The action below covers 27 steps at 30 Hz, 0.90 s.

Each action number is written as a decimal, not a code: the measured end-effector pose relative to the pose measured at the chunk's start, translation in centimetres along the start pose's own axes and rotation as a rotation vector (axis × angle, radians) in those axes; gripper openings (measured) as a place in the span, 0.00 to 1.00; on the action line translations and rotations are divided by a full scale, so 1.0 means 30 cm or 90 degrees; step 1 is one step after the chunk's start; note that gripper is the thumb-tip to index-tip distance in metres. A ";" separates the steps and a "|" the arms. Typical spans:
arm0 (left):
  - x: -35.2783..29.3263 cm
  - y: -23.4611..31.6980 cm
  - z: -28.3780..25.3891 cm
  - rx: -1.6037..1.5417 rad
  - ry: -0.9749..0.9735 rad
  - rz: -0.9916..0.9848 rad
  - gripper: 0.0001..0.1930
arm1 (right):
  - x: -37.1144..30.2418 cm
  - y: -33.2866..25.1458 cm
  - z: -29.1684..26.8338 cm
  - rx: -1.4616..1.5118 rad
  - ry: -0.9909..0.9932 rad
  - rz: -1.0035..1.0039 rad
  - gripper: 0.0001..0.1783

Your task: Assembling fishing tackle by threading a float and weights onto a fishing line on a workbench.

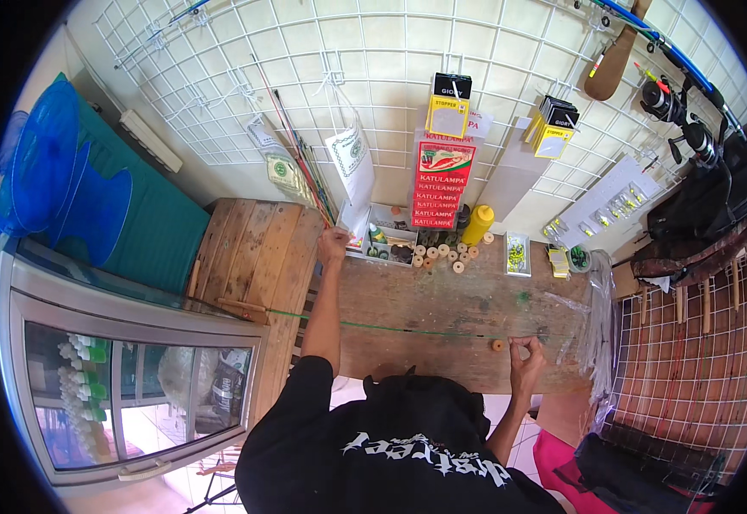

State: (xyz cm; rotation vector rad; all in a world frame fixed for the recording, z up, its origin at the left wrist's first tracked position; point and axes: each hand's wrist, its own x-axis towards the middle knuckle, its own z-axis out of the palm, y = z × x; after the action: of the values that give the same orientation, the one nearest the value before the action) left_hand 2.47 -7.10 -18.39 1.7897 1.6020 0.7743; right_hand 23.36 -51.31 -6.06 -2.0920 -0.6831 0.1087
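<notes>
A thin green rod (373,325) with a wooden handle (242,305) at its left end lies across the wooden workbench (373,295). At its right end, the thumb and fingers of my right hand (525,358) are pinched on the rod. Just left of those fingers sits a small round cork ring (498,345). My left hand (332,246) reaches to the bench's far edge, beside a white divided tray (401,234) and the foot of a bundle of thin rods (306,171). Its fingers are bunched; what they hold is too small to make out.
Several cork rings (444,250), a yellow bottle (478,225) and a small white box (517,254) stand along the back. Packets hang on the white wire grid (373,51). A glass-fronted cabinet (133,377) is at left; clear plastic sleeves (599,325) hang at right.
</notes>
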 end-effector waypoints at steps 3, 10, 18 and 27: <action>0.001 -0.046 0.002 -0.184 0.106 0.035 0.06 | 0.010 0.031 0.012 0.058 -0.018 0.007 0.05; -0.246 -0.011 0.019 -0.792 -0.025 -0.212 0.09 | 0.022 0.045 -0.018 0.099 -0.095 0.014 0.06; -0.767 0.128 0.154 -0.930 -0.232 -0.346 0.05 | 0.028 0.111 -0.040 0.041 -0.261 -0.021 0.06; -1.255 0.426 0.310 -0.853 -0.434 -0.321 0.08 | 0.056 0.196 -0.147 0.062 -0.287 -0.181 0.06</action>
State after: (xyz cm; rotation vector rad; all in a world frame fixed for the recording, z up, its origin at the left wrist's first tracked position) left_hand 14.03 -46.16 -15.64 0.5090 0.6449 0.6138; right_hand 28.72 -56.30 -7.82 -1.8674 -1.2122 0.4530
